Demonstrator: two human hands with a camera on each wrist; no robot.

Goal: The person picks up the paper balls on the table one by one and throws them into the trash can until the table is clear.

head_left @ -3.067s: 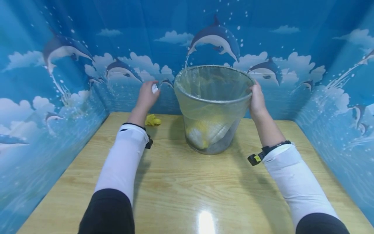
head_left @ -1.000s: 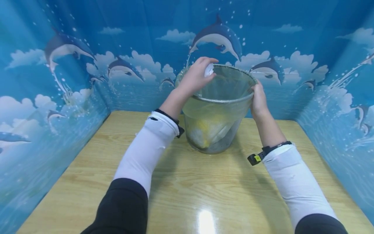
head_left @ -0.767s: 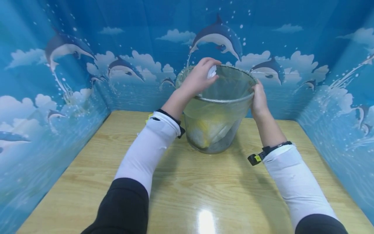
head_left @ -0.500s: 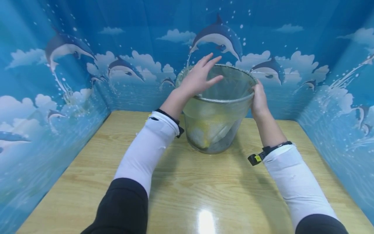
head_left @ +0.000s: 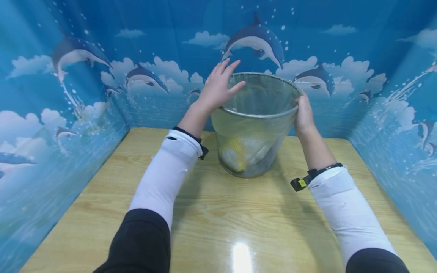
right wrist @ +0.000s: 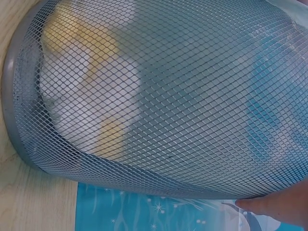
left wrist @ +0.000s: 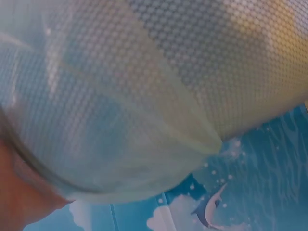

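Observation:
A silver mesh wastebasket stands upright on the table, lined with a translucent plastic bag folded over its rim. Blurred white and yellow contents show through the mesh low inside; they look like crumpled paper. My left hand is at the left side of the rim, fingers spread and holding nothing. In the left wrist view, part of that hand shows beside the rim. With my right hand I grip the right side of the rim; its fingers are partly hidden.
The wooden table extends in front of the basket. A blue curtain printed with dolphins encloses the back and both sides. Each wrist wears a black strap with a small camera.
My left hand came over the basket with a white crumpled piece, let it go there, then drew back left. A yellow crumpled piece on the table is now hidden. My right hand stayed put.

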